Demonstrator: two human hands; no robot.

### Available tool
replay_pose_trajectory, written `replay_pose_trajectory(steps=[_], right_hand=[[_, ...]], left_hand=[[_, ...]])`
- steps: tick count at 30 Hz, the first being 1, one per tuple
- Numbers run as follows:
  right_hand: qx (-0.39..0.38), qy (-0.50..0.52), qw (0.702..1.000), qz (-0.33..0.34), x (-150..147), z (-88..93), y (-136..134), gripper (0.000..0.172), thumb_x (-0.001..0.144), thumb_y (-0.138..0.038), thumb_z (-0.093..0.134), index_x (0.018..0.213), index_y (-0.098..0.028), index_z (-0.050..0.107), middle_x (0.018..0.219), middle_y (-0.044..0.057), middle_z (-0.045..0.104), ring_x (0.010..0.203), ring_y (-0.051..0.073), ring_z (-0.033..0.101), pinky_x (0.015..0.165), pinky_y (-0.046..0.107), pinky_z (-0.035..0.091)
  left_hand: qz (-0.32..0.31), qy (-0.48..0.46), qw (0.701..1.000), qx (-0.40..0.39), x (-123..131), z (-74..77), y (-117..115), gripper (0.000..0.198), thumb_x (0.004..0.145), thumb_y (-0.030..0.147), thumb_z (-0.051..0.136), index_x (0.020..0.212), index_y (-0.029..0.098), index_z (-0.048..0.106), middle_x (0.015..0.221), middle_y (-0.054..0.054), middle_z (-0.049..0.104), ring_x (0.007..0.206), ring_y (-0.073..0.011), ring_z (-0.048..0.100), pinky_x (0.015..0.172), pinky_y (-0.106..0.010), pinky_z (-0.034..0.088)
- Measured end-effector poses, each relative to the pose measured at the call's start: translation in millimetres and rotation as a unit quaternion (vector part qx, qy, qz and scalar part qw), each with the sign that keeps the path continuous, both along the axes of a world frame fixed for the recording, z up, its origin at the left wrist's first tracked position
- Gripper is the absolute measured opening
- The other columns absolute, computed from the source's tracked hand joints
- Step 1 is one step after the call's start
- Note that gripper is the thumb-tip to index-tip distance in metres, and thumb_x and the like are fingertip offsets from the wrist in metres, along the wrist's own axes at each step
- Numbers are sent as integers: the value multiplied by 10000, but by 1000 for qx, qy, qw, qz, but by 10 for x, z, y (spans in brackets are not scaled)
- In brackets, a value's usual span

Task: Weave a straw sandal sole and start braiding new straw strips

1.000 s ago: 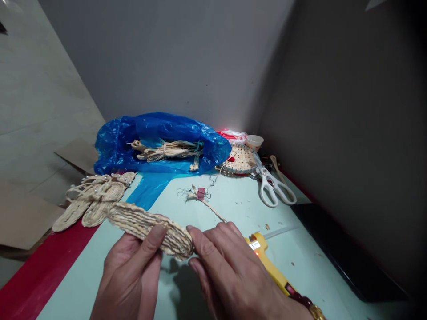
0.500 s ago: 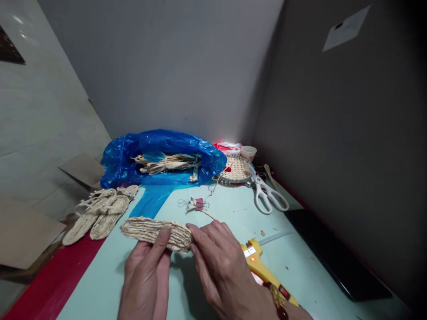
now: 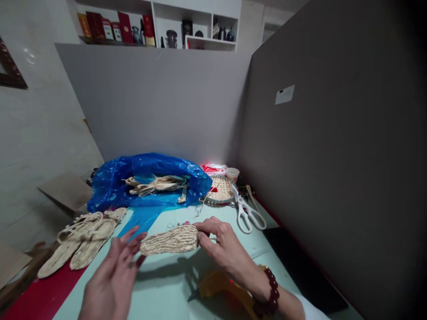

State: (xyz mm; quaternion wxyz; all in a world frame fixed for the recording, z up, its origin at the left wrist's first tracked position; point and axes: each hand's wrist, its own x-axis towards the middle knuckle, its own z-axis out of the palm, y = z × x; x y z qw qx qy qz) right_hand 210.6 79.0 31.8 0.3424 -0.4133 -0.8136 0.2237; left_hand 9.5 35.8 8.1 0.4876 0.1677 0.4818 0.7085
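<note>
A braided straw shoe sole [image 3: 170, 240] is held up level above the table, its coiled rows running lengthwise. My right hand [image 3: 220, 244] pinches its right end between thumb and fingers. At the other end, my left hand [image 3: 116, 262] has its fingers apart; the fingertips are close to the tip, and I cannot tell whether they touch it. Below my right wrist lies a yellow glue gun [image 3: 220, 284] with a small red light, partly covered by my arm. Behind the sole, a pink binder clip [image 3: 186, 223] is mostly hidden.
Finished straw sandals [image 3: 86, 240] lie at the left edge. A blue plastic bag [image 3: 150, 162] holds a bundle of straw [image 3: 160, 184]. White-handled scissors [image 3: 247, 213], a woven round tray [image 3: 223, 189] and a small cup [image 3: 232, 173] stand at the back right, with a black flat object [image 3: 300, 266] nearer.
My left hand has loosened its grip and moved left. The sole now shows a broader face, still in my right hand. The view has tilted up, bringing shelves into sight.
</note>
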Motion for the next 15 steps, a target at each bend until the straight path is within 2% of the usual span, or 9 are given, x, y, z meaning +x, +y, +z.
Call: replay_pose_trajectory(steps=[1,3,5,8,9,11,15], right_hand=[[4,-19,1000,14,38,49,32,279,899,-40,461,742,-170,653,720,7,649,738,157,548,669,257,407],[14,-43,998,44,81,119,76,274,879,-39,484,675,-172,610,668,-12,604,716,149,535,661,249,390],[22,-60,995,74,76,154,93,255,862,-41,516,652,-171,579,652,-23,580,711,146,528,708,266,386],[52,-118,985,111,17,163,72,206,870,-56,528,707,-168,585,706,-10,604,743,153,529,778,308,378],[63,-141,981,120,-5,161,59,192,878,-64,527,731,-167,593,726,0,613,756,158,528,785,317,378],[73,-171,974,131,-44,152,37,164,893,-77,524,796,-168,620,778,20,632,790,169,527,792,330,383],[61,-170,973,142,-80,121,32,167,904,-69,523,891,-173,653,835,37,652,845,187,523,821,354,392]], left_hand=[[26,78,997,-1,-64,8,15,295,734,486,739,940,276,716,1069,-6,714,1111,-218,592,783,-242,514],[35,234,972,-5,-129,22,29,287,716,481,758,926,290,725,1071,0,708,1132,-235,568,860,-246,459],[0,355,935,-2,-107,28,21,271,713,471,761,916,292,751,1062,-22,718,1125,-270,567,909,-275,417],[-80,483,871,37,14,26,-11,213,768,430,717,932,309,779,1045,-52,735,1066,-291,600,900,-311,424],[-102,512,851,52,55,23,-22,201,785,411,703,945,319,783,1030,-55,742,1032,-290,617,882,-312,438],[-128,534,833,70,115,16,-37,185,796,368,698,950,327,792,966,-59,758,951,-282,649,828,-301,467],[-141,532,833,58,134,-17,-38,174,824,326,674,943,321,800,891,-57,766,868,-260,673,787,-279,476]])
